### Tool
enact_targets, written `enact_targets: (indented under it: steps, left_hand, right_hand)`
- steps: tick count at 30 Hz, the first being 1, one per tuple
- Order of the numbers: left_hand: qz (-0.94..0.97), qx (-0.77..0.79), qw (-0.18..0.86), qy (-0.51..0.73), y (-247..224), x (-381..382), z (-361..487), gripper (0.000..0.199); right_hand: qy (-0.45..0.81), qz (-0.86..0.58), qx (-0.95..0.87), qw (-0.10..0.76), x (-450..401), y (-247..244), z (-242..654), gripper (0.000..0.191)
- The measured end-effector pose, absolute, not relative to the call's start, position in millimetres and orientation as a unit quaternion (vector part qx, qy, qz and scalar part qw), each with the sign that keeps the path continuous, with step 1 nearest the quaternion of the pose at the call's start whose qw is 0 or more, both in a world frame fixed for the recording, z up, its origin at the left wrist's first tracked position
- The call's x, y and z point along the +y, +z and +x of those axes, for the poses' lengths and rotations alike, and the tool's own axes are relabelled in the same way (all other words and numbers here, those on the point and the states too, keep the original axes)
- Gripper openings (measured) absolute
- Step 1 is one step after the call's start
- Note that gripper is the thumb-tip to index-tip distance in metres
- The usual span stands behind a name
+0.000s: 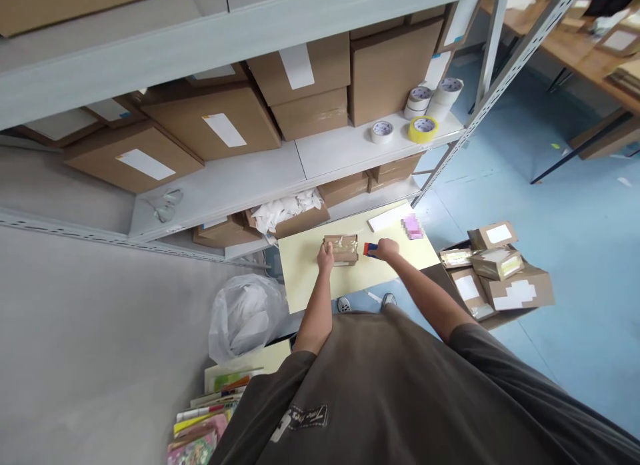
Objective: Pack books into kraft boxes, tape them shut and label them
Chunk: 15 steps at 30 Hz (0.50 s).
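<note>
On the pale yellow table (pixel 300 278) lies a small brown cardboard box (pixel 342 248) with shiny tape across its top. My left hand (pixel 325 257) grips the left end of this box, thumb on the near side. To the right of the box, my right hand (pixel 387 249) is closed around a blue and orange-red hand tool (pixel 371 250); its exact kind is too small to make out. A short gap separates the tool's orange-red end from the box. Farther right on the table are a white strip (pixel 387 218) and a pixelated pink item (pixel 413 226).
Grey metal shelving (pixel 260 175) ahead bears cardboard boxes and tape rolls (pixel 383 132). A carton of parcels (pixel 520 290) stands at right. Left of the table are a clear plastic bag (pixel 245 315) and stacked books (pixel 200 428). A wooden table (pixel 565 58) is at far right.
</note>
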<state>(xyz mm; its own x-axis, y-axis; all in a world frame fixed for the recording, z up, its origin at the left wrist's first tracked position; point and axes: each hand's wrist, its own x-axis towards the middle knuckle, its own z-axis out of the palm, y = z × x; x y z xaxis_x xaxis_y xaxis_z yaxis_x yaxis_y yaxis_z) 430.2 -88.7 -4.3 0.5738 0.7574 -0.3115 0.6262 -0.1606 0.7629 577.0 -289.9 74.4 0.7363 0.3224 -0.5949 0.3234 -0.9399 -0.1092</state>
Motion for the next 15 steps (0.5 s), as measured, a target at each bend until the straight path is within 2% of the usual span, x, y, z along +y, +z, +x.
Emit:
enact_targets:
  steps: [5, 10, 15]
  left_hand:
    - [0.764, 0.461, 0.442, 0.085, 0, -93, 427, 0.063]
    - [0.773, 0.472, 0.418, 0.070, 1, -92, 424, 0.062]
    - [0.762, 0.477, 0.434, 0.061, -5, -89, 421, 0.055]
  right_hand:
    - [-0.331, 0.926, 0.181, -0.027, -256, 47, 556, 0.038]
    - [-0.327, 0.940, 0.090, -0.042, -305, 18, 571, 0.041]
    - [-0.293, 0.952, 0.052, -0.072, -351, -16, 576, 0.033]
